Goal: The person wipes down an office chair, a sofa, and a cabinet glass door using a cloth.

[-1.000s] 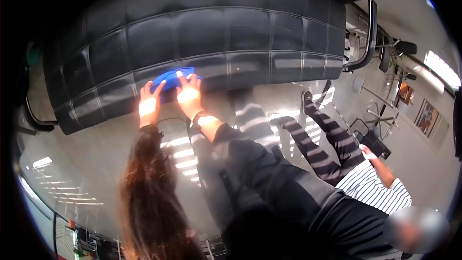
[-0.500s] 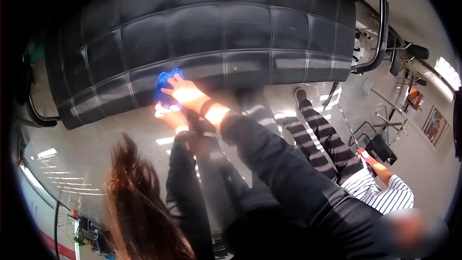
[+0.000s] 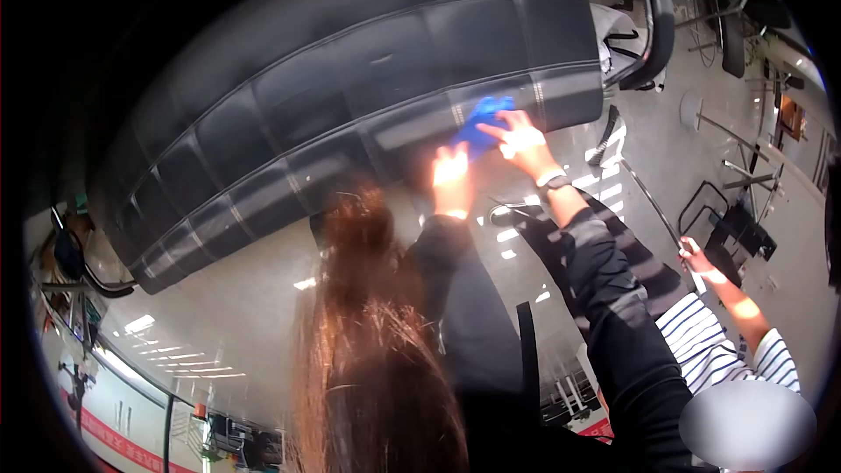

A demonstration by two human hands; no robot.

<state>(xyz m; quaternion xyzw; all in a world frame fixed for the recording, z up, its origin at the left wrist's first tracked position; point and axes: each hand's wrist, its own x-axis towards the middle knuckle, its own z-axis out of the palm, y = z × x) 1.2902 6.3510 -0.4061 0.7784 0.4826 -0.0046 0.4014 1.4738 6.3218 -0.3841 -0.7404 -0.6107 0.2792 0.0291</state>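
Observation:
A blue cloth [image 3: 478, 129] lies bunched against the stitched front edge of a black padded bench [image 3: 333, 61]. My right hand [image 3: 527, 147] grips the cloth from its right side, some fingers stretched across it, and a dark band circles that wrist. At the cloth's lower left is my left hand [image 3: 451, 177], its bent fingers at the cloth's edge; bright sunlight washes out their detail. Both hands are close together near the bench's right end. Long brown hair [image 3: 368, 333] hangs in front of my left sleeve and hides part of it.
To the right, a person in a striped shirt [image 3: 701, 342] holds a long pole [image 3: 653, 197] reaching toward the floor. A black metal armrest [image 3: 653, 26] bounds the bench's right end, with a white bag [image 3: 613, 39] beside it. Sunlit stripes cross the shiny floor [image 3: 236, 298].
Both hands and the blue cloth have moved right along the bench's front edge. The view has shifted too, and the hair now covers more of the middle.

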